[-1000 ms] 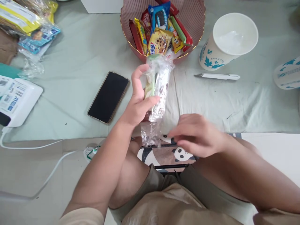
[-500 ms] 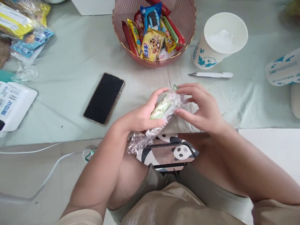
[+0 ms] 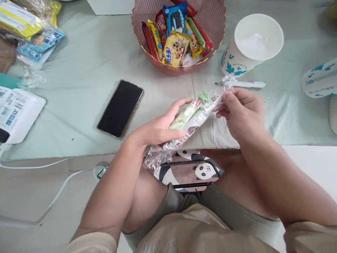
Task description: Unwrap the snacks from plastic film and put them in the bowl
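Wrapped around a green-packaged snack bar is my left hand, thumb along its near side. A clear plastic wrapper with dark print lies over and beside the bar, its crumpled tail hanging past the table edge below my left hand. My right hand pinches the wrapper's upper right end, which is drawn out between the two hands. A white utility knife lies just beyond my right hand, its tip partly behind the plastic.
A black phone lies left of my hands. Behind them stand a pink glass bowl of packaged snacks and a paper cup. Another paper cup is at right, snack packets at far left. A panda-print surface shows between my legs.
My right hand has closed on the wrapper's end and pulled it up and to the right, stretching the plastic. More of the green bar now shows. My left hand keeps its hold.
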A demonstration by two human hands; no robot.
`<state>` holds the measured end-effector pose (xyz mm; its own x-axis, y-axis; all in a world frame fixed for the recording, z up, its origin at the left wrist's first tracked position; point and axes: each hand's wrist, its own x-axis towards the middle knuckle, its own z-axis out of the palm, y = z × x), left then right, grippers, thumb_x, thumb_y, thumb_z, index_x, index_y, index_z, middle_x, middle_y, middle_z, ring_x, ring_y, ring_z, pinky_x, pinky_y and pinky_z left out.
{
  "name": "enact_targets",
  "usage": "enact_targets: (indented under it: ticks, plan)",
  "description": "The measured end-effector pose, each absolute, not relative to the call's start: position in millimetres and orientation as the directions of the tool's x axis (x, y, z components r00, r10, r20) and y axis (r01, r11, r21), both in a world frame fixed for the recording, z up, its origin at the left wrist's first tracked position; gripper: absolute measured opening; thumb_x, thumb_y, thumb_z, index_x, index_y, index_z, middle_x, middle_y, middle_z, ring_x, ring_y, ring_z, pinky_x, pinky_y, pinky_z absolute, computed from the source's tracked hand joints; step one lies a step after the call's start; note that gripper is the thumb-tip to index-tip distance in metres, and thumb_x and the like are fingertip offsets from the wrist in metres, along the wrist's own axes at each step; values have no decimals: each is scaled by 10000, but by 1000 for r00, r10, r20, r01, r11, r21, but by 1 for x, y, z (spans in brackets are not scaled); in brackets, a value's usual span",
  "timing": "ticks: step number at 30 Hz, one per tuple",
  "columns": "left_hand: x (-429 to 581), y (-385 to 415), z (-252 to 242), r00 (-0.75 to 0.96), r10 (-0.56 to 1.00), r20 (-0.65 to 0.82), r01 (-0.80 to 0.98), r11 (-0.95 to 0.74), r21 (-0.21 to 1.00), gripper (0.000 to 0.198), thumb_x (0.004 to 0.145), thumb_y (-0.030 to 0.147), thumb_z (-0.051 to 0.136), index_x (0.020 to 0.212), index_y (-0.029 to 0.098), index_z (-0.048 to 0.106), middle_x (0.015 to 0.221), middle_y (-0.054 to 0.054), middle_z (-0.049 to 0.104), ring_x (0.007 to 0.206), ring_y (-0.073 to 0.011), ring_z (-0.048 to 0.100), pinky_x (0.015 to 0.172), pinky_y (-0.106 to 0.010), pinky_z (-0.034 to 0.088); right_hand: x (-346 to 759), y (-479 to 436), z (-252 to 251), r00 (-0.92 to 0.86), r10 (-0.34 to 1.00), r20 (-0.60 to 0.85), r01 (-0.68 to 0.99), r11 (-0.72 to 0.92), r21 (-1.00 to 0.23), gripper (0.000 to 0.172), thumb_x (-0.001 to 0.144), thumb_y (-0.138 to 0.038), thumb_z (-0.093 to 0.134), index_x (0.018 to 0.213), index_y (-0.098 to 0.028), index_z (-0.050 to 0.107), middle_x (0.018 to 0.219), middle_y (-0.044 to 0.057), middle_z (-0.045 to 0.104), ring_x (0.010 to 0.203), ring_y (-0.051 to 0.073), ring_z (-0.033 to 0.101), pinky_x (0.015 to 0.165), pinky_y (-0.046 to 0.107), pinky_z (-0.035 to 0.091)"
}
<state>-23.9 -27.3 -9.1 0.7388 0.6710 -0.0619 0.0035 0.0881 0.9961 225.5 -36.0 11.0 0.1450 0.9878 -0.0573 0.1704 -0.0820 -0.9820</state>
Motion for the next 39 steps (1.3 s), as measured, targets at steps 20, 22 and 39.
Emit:
enact_targets:
  ticks: [20, 22, 39]
  plan:
    - [-13, -30, -3, 590, 789, -173, -35, 238, 971, 774, 754, 319, 843, 1452, 341, 509, 1375, -51, 634, 1301, -308, 622, 1026, -397, 574, 205, -42, 2, 59, 978, -199, -36, -197, -980, 366, 834, -586, 704, 892, -262, 544, 763, -9, 633, 626, 135, 636, 463, 241, 482]
    - [-11, -32, -7, 626, 757, -185, -23, 256, 966, 861, 721, 271, 875, 1459, 400, 450, 1309, -47, 630, 1131, -270, 693, 883, -372, 614, 200, -43, 2, 58, 971, -233, 0, -233, -972, 383, 837, -622, 698, 855, -258, 581, 784, 9, 648, 668, 149, 664, 479, 248, 519]
    - [-7, -31, 5, 437, 856, -275, -217, 397, 892, 570, 780, 399, 813, 1282, 283, 570, 1234, -30, 710, 1047, -248, 726, 841, -345, 615, 212, -29, 16, 247, 927, -283, -165, -248, -955, 248, 844, -365, 635, 692, -215, 511, 633, -11, 594, 571, 105, 629, 442, 185, 426]
